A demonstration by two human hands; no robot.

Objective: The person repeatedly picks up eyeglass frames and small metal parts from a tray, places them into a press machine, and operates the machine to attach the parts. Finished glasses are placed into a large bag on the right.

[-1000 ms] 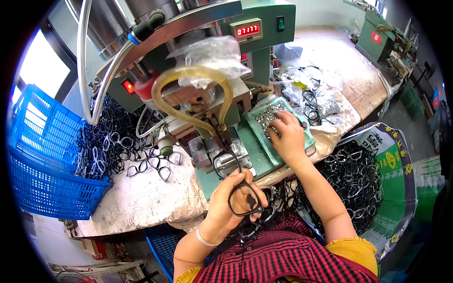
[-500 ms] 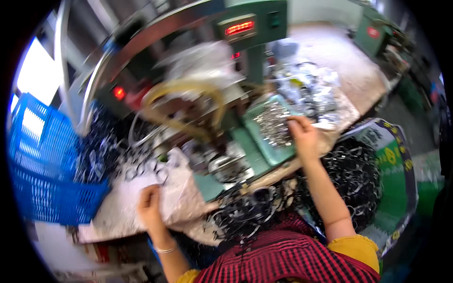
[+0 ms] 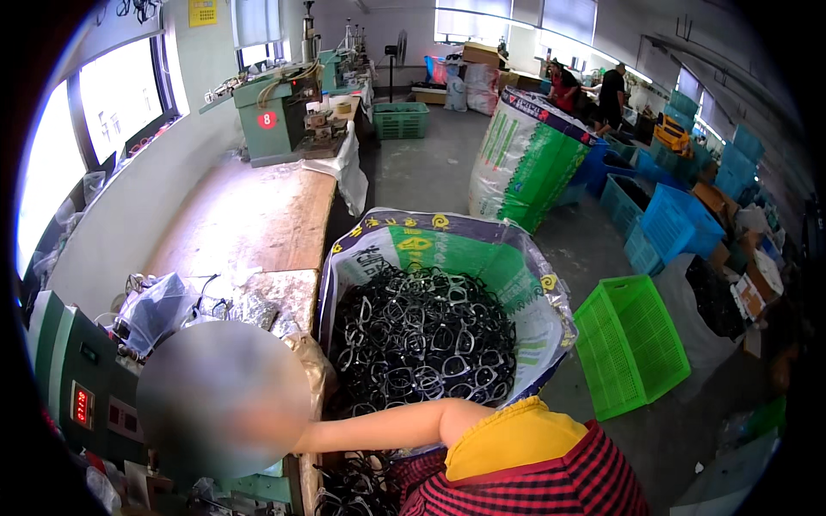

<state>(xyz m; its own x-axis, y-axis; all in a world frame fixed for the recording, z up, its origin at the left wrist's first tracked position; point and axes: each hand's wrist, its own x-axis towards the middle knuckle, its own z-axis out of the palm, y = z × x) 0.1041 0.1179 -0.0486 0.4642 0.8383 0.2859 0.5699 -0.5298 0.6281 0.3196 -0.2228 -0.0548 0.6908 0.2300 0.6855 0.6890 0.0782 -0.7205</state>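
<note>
My right forearm (image 3: pixel 370 427) reaches left from a yellow sleeve (image 3: pixel 508 439) toward the green machine (image 3: pixel 60 378) with a red digit display. The hand itself is hidden behind a blurred patch, so I cannot tell its grip. My left hand is out of the picture. Just beyond the arm stands a large open woven sack (image 3: pixel 413 236) heaped with black eyeglass frames (image 3: pixel 422 344). More black frames (image 3: pixel 353 490) lie by my red checked shirt.
A long wooden workbench (image 3: pixel 249 215) runs along the window wall, with a second green machine (image 3: pixel 275 112) at its far end. A green crate (image 3: pixel 632 344) sits right of the sack. Behind are a tall full sack (image 3: pixel 525 159), blue crates (image 3: pixel 671 219), and people (image 3: pixel 613 90) working far back.
The view has swung far to the right, from the machine and blue basket to the sack and the room. My left hand, lowered half a second ago, has left the picture.
</note>
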